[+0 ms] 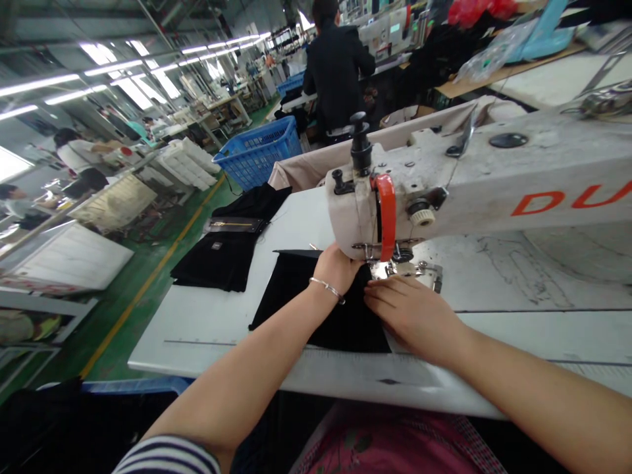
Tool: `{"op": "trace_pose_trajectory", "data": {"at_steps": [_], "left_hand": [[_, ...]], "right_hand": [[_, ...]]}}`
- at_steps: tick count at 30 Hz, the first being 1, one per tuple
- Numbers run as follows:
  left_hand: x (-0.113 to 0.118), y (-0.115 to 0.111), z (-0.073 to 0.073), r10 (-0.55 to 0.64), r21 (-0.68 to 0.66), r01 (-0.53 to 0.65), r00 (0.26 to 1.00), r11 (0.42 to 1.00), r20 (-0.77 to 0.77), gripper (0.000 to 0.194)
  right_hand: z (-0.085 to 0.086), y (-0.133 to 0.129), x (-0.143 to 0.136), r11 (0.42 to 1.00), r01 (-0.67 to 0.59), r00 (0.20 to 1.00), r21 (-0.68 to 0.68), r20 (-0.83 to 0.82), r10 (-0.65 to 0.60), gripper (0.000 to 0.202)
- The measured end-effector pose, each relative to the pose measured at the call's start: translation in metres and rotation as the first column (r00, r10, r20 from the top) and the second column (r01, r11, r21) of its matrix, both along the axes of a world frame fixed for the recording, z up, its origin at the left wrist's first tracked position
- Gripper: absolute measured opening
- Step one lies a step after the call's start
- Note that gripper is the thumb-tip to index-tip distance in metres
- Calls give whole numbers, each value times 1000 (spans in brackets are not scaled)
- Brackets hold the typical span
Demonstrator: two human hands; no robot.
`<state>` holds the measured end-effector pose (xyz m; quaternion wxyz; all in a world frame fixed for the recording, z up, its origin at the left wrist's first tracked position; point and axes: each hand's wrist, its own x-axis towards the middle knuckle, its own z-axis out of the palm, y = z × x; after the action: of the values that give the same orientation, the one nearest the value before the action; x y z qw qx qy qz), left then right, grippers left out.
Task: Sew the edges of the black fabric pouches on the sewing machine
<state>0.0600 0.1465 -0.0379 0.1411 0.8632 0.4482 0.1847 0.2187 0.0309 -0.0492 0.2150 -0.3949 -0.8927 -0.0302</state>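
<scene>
A black fabric piece [291, 286] lies flat on the white sewing table, its upper right corner at the presser foot [382, 268] of a sewing machine [355, 204]. My left hand [336, 268], with a bracelet at the wrist, rests on the cloth just left of the needle area. Its fingertips are hidden behind the machine head. On the near side of the foot, my right hand [409, 313] has its fingers pressed together on the fabric's right edge; the thumb is out of sight.
Left on the table sits a stack of black fabric pieces [217, 257] with a zipper strip across it. A blue basket [261, 148] stands beyond the table, near a person in dark clothes [338, 72]. A ruler strip [340, 355] runs along the front edge.
</scene>
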Motion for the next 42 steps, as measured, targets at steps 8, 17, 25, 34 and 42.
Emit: {"op": "trace_pose_trajectory", "data": {"at_steps": [8,17,25,34,42], "left_hand": [[-26,-57,-2,-207,123,212,977,969,-54,28],[-26,-39,-3,-303,187,310,951,932,-64,22],[-23,-54,-4,-267,157,264,964,952,-5,24],[-22,-52,-2,-251,126,246,968,961,22,23],[-19,-50,-2,-267,135,265,964,955,-1,22]], "right_hand": [[3,-9,2,998,-54,998,-14,-30,53,26],[5,-6,-1,999,7,1000,-41,-28,-8,27],[3,-7,7,998,-55,997,-24,-52,53,26],[3,-8,7,997,-50,999,-56,-7,50,27],[4,-7,7,997,-39,999,-68,1,40,27]]}}
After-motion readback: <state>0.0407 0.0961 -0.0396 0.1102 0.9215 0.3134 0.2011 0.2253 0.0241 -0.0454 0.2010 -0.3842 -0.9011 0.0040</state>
